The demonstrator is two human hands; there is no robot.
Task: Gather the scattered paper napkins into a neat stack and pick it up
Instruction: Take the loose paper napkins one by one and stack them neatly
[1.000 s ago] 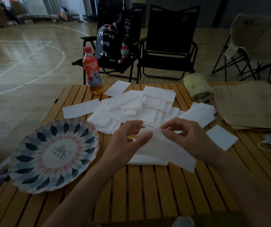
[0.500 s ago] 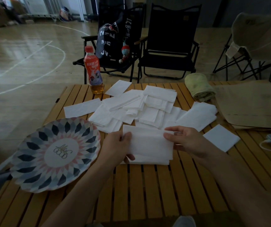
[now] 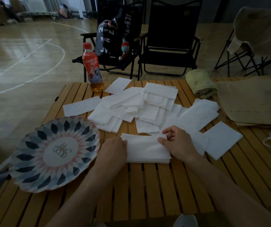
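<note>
Directly below us, we see a napkin stack (image 3: 146, 149) lying flat on the slatted wooden desk (image 3: 147, 190), with its long axis running left to right between the two hands. The left hand (image 3: 113, 149) has its fingers curled over the stack's left short end. The right hand (image 3: 179, 145) pinches the stack's far right corner between its thumb and bent fingers.

Just beyond both hands we see the scattered napkins (image 3: 147, 105), a loose overlapping heap pointing every which way. Some of them touch the stack's far edge. One single napkin (image 3: 221, 140) lies just right of the right hand. A patterned plate (image 3: 52, 153) sits immediately left of the left hand. Well beyond the left hand stands an upright drink bottle (image 3: 93, 69). Beyond the right hand lies a rolled towel (image 3: 200, 84), with brown paper sheets (image 3: 254, 100) to its right.
</note>
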